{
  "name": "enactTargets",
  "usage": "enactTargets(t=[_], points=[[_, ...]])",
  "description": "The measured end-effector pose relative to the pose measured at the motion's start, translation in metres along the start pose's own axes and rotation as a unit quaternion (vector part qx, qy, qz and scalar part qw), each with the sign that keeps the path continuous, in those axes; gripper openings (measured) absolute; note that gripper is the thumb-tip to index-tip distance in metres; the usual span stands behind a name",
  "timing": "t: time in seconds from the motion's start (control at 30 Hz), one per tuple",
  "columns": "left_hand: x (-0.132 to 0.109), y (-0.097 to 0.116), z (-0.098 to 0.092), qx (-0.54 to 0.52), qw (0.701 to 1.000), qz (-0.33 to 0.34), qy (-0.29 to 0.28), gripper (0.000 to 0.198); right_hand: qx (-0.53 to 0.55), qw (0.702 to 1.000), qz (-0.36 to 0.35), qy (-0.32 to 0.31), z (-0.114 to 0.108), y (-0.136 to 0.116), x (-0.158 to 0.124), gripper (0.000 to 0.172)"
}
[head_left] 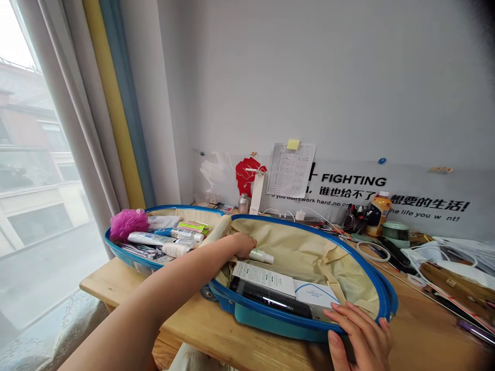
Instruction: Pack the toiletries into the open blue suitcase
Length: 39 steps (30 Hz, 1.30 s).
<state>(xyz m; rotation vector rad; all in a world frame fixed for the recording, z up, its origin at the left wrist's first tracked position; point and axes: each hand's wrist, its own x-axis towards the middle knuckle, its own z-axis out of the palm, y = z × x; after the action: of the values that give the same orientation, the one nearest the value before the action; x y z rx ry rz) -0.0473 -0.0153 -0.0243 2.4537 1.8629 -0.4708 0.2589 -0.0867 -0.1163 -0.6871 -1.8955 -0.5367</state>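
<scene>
A blue-rimmed suitcase (309,226) with a beige lining lies opened out on the wooden table. My left hand (244,244) reaches into its right half, with the fingers closed around a small white tube (262,256) at the inner left side. Along the near wall of that half lie a long white printed box (265,277), a black cylinder (270,299) and a white box with a blue line (315,292). My right hand (359,330) rests on the near right rim, its fingers stretched out and holding nothing.
The left half of the suitcase holds a pink bath puff (129,223) and several tubes and packets. Behind stand a small bottle (243,203) and an orange bottle (378,214). Cables, a green-lidded jar (396,233) and a brown pouch (456,281) crowd the right side.
</scene>
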Motion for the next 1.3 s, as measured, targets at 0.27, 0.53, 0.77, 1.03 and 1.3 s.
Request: enactTargets(t=[0.27, 0.53, 0.77, 1.03, 1.3], points=[[-0.002, 0.001, -0.001, -0.026, 0.999, -0.017, -0.016, 0.031, 0.000, 1.000, 0.008, -0.003, -0.001, -0.001, 0.000, 0.018], [-0.002, 0.000, -0.004, -0.049, 0.997, -0.039, -0.047, 0.032, 0.003, 1.000, -0.001, 0.001, -0.001, -0.001, 0.001, 0.017], [0.000, -0.005, -0.006, -0.064, 0.995, -0.043, -0.068, 0.028, 0.002, 1.000, 0.003, 0.011, -0.002, -0.004, 0.004, 0.018], [-0.009, -0.006, -0.012, -0.111, 0.993, -0.043, 0.014, 0.031, 0.005, 1.000, 0.005, 0.006, -0.001, 0.000, 0.000, 0.019], [-0.036, -0.051, -0.038, -0.138, 0.934, -0.134, 0.301, 0.048, -0.006, 1.000, -0.007, 0.005, 0.000, 0.001, 0.000, 0.019]])
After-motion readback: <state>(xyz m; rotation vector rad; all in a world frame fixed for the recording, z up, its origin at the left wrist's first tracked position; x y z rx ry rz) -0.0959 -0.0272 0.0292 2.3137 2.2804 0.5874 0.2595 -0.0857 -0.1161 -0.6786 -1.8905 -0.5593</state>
